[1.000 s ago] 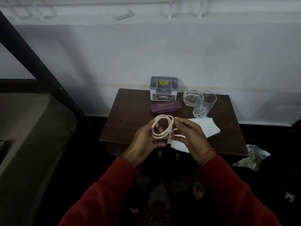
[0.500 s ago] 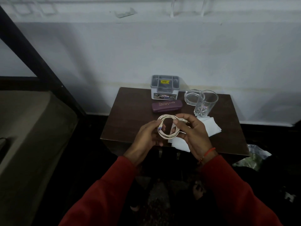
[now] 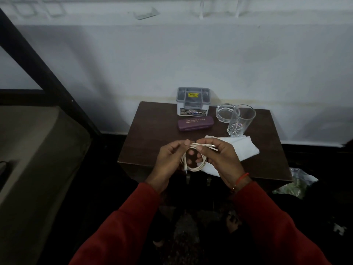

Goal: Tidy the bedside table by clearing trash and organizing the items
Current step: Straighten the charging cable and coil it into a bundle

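Note:
A coiled white cable (image 3: 194,165) hangs between both hands over the front edge of the dark wooden bedside table (image 3: 150,134). My left hand (image 3: 168,161) pinches the coil at its left side. My right hand (image 3: 223,159) grips the coil's top, with one cable end and its plug sticking out past the fingers. White tissue paper (image 3: 242,148) lies on the table under and behind my right hand. A purple glasses case (image 3: 194,123) lies in the middle of the table.
A grey organiser box (image 3: 193,102) stands at the table's back edge against the wall. A glass ashtray (image 3: 225,112) and a clear tumbler (image 3: 241,120) stand at the back right. A bed (image 3: 32,150) lies to the left. A plastic bag (image 3: 298,182) lies on the floor to the right.
Both hands have turned the coil from upright to lower and flatter. My right hand shifted onto the coil's top, with the plug end now sticking out.

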Action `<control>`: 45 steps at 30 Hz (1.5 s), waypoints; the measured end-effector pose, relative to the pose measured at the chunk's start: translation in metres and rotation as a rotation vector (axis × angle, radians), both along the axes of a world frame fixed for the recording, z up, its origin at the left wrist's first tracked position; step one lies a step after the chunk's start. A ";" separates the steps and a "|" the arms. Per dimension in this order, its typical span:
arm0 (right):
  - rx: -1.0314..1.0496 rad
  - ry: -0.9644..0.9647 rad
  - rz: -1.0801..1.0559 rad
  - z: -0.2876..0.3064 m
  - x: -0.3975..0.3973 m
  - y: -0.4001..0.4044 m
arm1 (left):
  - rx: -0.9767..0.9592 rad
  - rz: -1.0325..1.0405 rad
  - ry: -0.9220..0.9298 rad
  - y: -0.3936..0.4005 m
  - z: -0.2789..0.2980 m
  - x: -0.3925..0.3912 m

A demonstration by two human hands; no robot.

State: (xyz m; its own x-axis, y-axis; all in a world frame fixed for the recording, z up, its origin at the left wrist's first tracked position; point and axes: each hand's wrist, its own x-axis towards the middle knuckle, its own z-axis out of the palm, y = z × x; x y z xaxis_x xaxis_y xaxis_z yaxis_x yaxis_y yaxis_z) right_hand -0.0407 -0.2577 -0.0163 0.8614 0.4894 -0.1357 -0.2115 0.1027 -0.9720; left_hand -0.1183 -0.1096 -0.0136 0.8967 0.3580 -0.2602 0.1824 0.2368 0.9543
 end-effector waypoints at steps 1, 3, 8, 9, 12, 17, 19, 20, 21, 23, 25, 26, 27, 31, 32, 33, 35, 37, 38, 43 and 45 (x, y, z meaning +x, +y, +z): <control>-0.009 -0.004 -0.005 0.000 0.000 0.000 | 0.013 0.004 0.003 0.001 0.000 0.000; -0.021 -0.017 -0.023 0.001 0.000 0.001 | 0.049 0.013 0.006 0.002 -0.002 0.001; -0.053 -0.031 -0.026 0.001 -0.002 0.003 | 0.220 0.036 -0.004 0.003 -0.005 0.001; -0.062 -0.037 -0.026 0.001 -0.002 0.003 | 0.264 0.041 0.005 0.004 -0.005 0.001; -0.076 -0.049 -0.037 0.002 -0.002 0.003 | 0.392 0.056 0.048 0.006 -0.005 0.001; -0.093 -0.021 -0.085 0.000 0.001 0.001 | 0.480 0.087 0.074 0.010 -0.008 0.002; -0.062 0.033 -0.065 0.000 0.001 0.000 | 0.420 0.051 0.051 0.011 -0.010 0.003; -0.021 0.086 -0.056 0.002 0.000 0.000 | 0.391 0.024 0.030 0.010 -0.011 0.003; 0.015 0.135 -0.050 0.003 -0.001 0.000 | 0.366 0.001 0.008 0.009 -0.012 0.002; 0.036 0.163 -0.039 0.004 -0.001 -0.001 | 0.321 -0.030 -0.022 0.007 -0.015 0.003; 0.022 0.131 -0.038 0.005 0.000 -0.002 | 0.290 -0.042 -0.033 0.006 -0.017 0.004; 0.006 0.104 -0.047 0.006 0.000 -0.002 | 0.289 -0.042 -0.036 0.007 -0.018 0.005; -0.015 0.074 -0.066 0.006 0.001 -0.002 | 0.296 -0.040 -0.037 0.007 -0.019 0.005; -0.056 -0.018 -0.159 0.006 0.005 -0.004 | 0.367 -0.065 -0.068 0.007 -0.019 0.005; -0.070 -0.037 -0.157 0.007 0.005 -0.005 | 0.386 -0.068 -0.072 0.007 -0.019 0.005; -0.079 -0.045 -0.140 0.007 0.004 -0.005 | 0.398 -0.059 -0.065 0.007 -0.020 0.005; -0.064 -0.032 -0.083 0.007 0.003 -0.005 | 0.392 -0.013 -0.032 0.009 -0.021 0.005; -0.016 -0.024 0.001 0.007 0.001 -0.004 | 0.359 0.029 -0.019 0.011 -0.021 0.006; 0.004 -0.026 0.045 0.006 0.000 -0.004 | 0.333 0.042 -0.024 0.011 -0.021 0.006; 0.064 0.083 0.168 0.007 -0.001 -0.005 | 0.214 0.055 -0.073 0.008 -0.014 0.005; 0.085 0.145 0.213 0.008 -0.002 -0.006 | 0.197 0.037 -0.087 0.006 -0.010 0.004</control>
